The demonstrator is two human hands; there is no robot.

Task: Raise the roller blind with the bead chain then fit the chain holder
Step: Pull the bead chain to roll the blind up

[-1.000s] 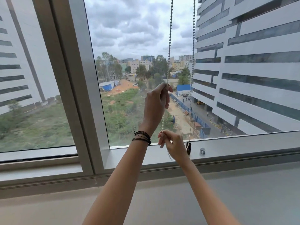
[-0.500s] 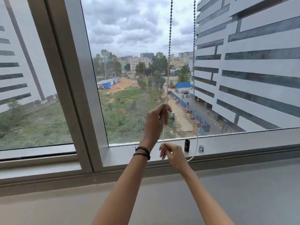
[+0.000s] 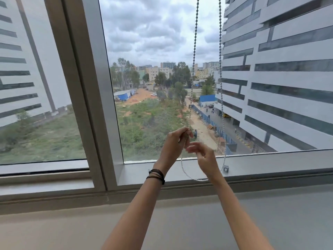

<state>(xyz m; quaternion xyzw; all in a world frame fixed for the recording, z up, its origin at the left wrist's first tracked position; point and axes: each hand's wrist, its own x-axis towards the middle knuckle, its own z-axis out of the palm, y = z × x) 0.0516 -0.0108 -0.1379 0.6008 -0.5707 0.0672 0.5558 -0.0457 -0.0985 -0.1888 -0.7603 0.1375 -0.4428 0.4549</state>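
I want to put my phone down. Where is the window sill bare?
Bare sill runs from the frame post to the left hand, and again right of the small metal bracket. It is crowded between, around the right hand and the hanging bead chain.

The window sill (image 3: 140,171) is a flat grey ledge along the base of the glazing. One small metal chain holder (image 3: 226,168) sits on it (towards the right), just beside the right strand of the bead chain (image 3: 224,141). Contact between the two cannot be told.
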